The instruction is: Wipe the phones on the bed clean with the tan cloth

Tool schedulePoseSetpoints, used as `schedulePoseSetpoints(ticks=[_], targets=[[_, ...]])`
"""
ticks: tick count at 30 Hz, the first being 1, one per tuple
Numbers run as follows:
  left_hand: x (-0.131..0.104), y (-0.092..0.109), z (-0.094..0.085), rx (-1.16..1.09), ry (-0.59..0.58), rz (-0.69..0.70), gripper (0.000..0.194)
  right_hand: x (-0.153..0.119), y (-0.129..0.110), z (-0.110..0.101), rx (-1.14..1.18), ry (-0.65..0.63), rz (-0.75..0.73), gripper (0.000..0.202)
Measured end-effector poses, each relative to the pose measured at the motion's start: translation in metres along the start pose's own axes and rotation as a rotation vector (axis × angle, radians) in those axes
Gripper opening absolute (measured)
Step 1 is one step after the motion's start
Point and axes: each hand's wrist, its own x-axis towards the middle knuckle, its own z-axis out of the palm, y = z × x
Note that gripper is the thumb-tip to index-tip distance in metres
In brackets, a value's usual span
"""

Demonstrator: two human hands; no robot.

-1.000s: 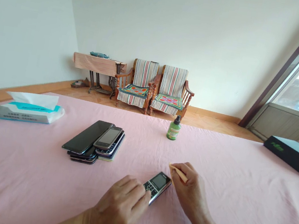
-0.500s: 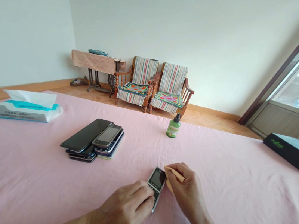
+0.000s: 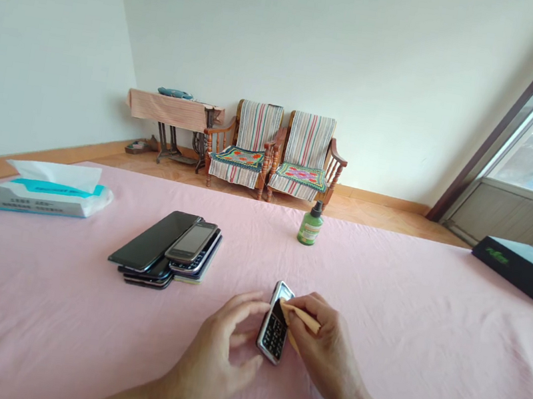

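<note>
A keypad mobile phone (image 3: 271, 338) with a silver edge lies slanted in front of me, its dark keys facing up. My left hand (image 3: 223, 348) curves along the phone's left side with fingers and thumb apart; the fingertips are at its edge, and whether they touch I cannot tell. Pinched in my right hand (image 3: 324, 343) is a folded yellow cloth (image 3: 305, 318), its tip against the phone's screen. Part of the screen is covered by the cloth and fingers.
Stacked phones (image 3: 163, 244) lie left of centre on the pink cloth-covered table (image 3: 73, 331). Behind the hands stands a green bottle (image 3: 310, 227) with a black top. A tissue pack (image 3: 49, 197) is at the far left, a black box (image 3: 518, 273) at the right edge.
My left hand has loosened from the phone's keypad and moved to its left side. The phone has shifted slightly away from me and turned. The cloth has moved from its right edge onto the screen.
</note>
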Motion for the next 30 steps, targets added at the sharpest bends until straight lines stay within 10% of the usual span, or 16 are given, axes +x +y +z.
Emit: schedulePoseSetpoints(ticks=[11,30], targets=[[0.006,0.0,-0.008,-0.165,-0.051,-0.285,0.06,-0.006,-0.001,0.005,0.032,-0.081,-0.041,0.015],[0.006,-0.001,-0.009,-0.097,-0.087,-0.368,0.048,-0.013,-0.016,-0.013,-0.044,-0.378,-0.193,0.028]])
